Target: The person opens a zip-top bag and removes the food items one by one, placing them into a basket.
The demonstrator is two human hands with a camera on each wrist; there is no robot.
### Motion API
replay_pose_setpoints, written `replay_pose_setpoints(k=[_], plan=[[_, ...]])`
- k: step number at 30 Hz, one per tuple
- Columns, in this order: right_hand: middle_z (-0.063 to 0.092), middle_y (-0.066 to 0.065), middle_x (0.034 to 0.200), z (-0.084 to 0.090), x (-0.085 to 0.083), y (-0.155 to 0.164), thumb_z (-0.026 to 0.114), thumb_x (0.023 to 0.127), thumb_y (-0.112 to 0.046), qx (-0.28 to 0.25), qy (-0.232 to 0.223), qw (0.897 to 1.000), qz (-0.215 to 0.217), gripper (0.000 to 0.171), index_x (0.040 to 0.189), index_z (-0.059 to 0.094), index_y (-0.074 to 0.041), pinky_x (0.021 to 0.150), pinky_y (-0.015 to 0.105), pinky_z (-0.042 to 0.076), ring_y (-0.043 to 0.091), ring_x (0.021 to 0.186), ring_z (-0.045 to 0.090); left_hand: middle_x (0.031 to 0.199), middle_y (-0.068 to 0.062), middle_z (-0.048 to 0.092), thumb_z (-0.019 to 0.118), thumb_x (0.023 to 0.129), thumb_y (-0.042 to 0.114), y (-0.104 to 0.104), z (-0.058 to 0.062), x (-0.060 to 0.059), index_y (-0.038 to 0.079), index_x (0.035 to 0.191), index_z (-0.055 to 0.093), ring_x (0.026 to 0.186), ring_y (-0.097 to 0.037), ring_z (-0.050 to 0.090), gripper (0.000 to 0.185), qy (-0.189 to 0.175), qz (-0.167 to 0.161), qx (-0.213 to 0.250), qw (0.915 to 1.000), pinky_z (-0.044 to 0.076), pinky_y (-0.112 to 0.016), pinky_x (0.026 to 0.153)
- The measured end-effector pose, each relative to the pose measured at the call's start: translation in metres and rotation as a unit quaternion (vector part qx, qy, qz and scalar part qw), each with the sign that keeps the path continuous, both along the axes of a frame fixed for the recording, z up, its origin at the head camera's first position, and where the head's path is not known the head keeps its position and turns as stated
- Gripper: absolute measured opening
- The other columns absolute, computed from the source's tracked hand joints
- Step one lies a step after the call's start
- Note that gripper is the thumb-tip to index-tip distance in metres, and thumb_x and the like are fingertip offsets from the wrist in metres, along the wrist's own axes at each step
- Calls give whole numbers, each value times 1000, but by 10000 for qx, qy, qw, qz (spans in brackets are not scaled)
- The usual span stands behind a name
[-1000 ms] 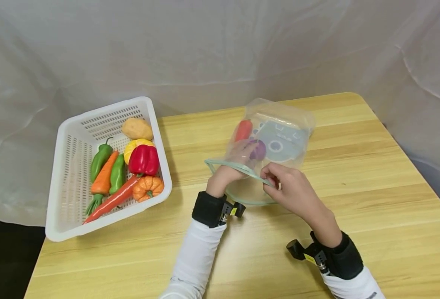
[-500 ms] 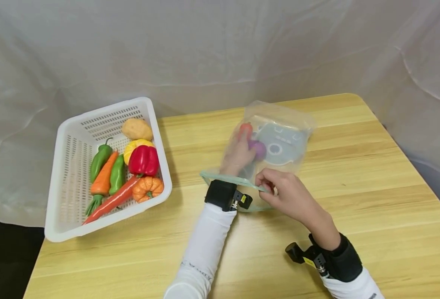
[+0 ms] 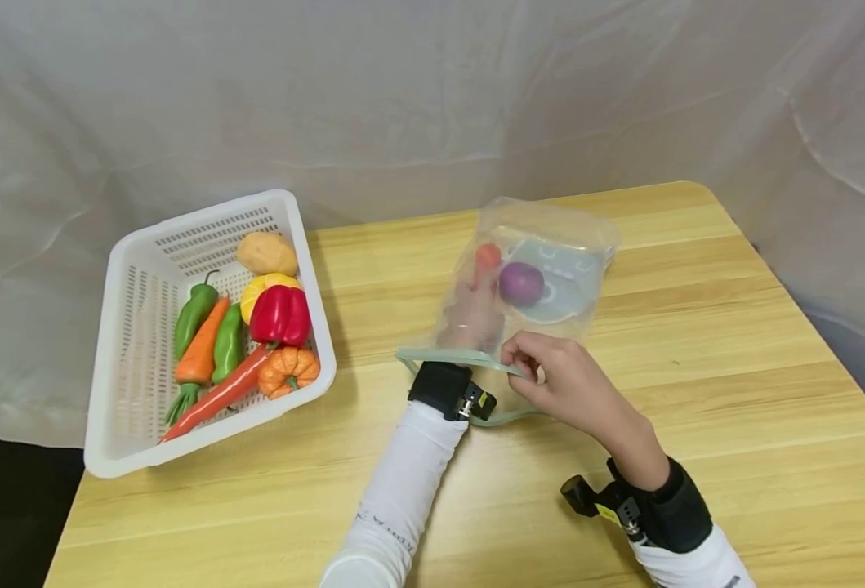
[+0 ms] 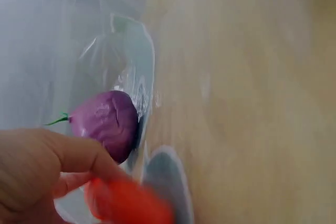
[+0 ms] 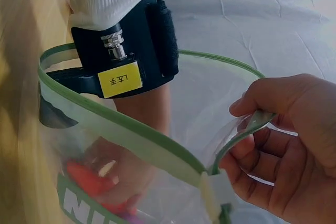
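Note:
In the head view, a clear zip bag (image 3: 550, 327) with a pale green edge and a blue print lies on the table. My left hand (image 3: 474, 317) is inside it up to the wrist, seen through the plastic. The fingers hold an orange-red vegetable (image 4: 128, 202), partly hidden by the hand and blurred in the left wrist view. Beside it in the bag sits a round purple vegetable (image 3: 522, 284) with a thin green stem, apart from my grip. With thumb and fingers, my right hand (image 5: 286, 140) pinches the bag's green rim (image 5: 244, 136), keeping the mouth spread.
A white plastic basket (image 3: 101, 384) stands on the left of the wooden table (image 3: 697, 392). In it lie a potato (image 3: 266, 253), a red bell pepper (image 3: 280, 315), a carrot (image 3: 200, 347), a small orange pumpkin (image 3: 288, 371), green peppers and a long red pepper.
My left hand has gone deeper into the bag and onto the orange-red vegetable. The purple vegetable has shifted slightly right. My right hand moved a little left with the rim, then stayed.

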State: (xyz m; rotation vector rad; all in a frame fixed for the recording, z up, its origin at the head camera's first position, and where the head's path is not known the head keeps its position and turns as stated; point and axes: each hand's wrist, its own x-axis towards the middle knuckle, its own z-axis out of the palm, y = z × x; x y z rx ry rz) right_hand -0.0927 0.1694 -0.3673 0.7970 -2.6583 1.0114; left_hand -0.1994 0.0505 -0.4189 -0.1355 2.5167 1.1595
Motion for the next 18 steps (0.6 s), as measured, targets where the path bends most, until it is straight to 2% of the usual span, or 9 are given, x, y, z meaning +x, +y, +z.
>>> replay_pose_setpoints(k=[1, 3, 4, 8, 12, 13, 14, 15, 18], plan=[[44, -9, 65, 0, 0, 0, 63, 72, 3, -18, 2, 10000, 24, 19, 81, 56, -13, 53, 16, 34, 7, 58, 43, 140, -1, 44, 49, 94, 23, -1, 1, 3, 51, 140, 21, 103, -32, 56, 61, 204, -135, -193, 9995, 48, -39, 59], [44, -9, 65, 0, 0, 0, 63, 73, 3, -37, -4, 10000, 51, 19, 81, 56, -13, 53, 16, 34, 5, 59, 41, 138, -2, 47, 44, 97, 35, -2, 10, 12, 49, 141, 23, 104, -32, 58, 51, 332, -56, -79, 9994, 49, -45, 71], [43, -9, 65, 0, 0, 0, 63, 73, 3, -45, -13, 10000, 57, 19, 81, 56, -13, 53, 16, 34, 4, 59, 41, 143, -4, 44, 49, 95, 28, -3, 16, 17, 50, 140, 22, 108, -35, 56, 57, 514, -180, -177, 9984, 48, -48, 76], [44, -9, 66, 0, 0, 1, 63, 73, 3, -94, -36, 9999, 98, 20, 82, 56, -13, 52, 16, 34, 2, 59, 40, 127, -18, 53, 54, 92, 31, -3, 30, 26, 27, 141, 30, 102, -39, 59, 55, 437, -353, -679, 9961, 50, -49, 77], [46, -9, 67, -1, 0, 1, 63, 73, 4, -120, -25, 9999, 120, 20, 82, 57, -13, 52, 16, 35, 4, 60, 41, 108, -17, 58, 58, 82, 13, 1, 30, 28, 8, 136, 31, 87, -29, 62, 60, 580, -664, -1412, 9860, 53, -39, 68], [46, -9, 67, -1, 0, 1, 64, 73, 4, -118, -9, 9999, 114, 20, 82, 57, -13, 52, 16, 35, 4, 60, 41, 104, -9, 58, 53, 86, 17, -2, 3, 24, 11, 131, 36, 87, -19, 61, 48, 1207, -640, -1040, 9852, 52, -31, 70], [46, -9, 67, -1, 0, 1, 64, 73, 4, -112, 12, 9999, 106, 20, 82, 57, -13, 52, 16, 35, 3, 60, 41, 99, -6, 57, 49, 87, 16, -3, -19, 20, 9, 126, 41, 85, -16, 59, 40, 1872, -877, -1050, 9727, 50, -29, 70], [46, -8, 66, -1, -1, 2, 64, 73, 4, -101, 37, 9999, 91, 20, 82, 57, -12, 52, 16, 35, 4, 60, 41, 96, -5, 58, 47, 87, 16, -4, -29, 20, 9, 122, 44, 82, -14, 58, 35, 2306, -1032, -1288, 9589, 49, -28, 68], [47, -8, 66, -2, -2, 2, 65, 72, 4, -70, 101, 9999, 35, 20, 81, 57, -12, 52, 17, 35, 3, 60, 41, 85, 2, 57, 46, 89, 20, -8, -50, 28, 12, 104, 52, 74, -9, 55, 18, 3584, -1609, -2280, 8909, 46, -24, 61]])
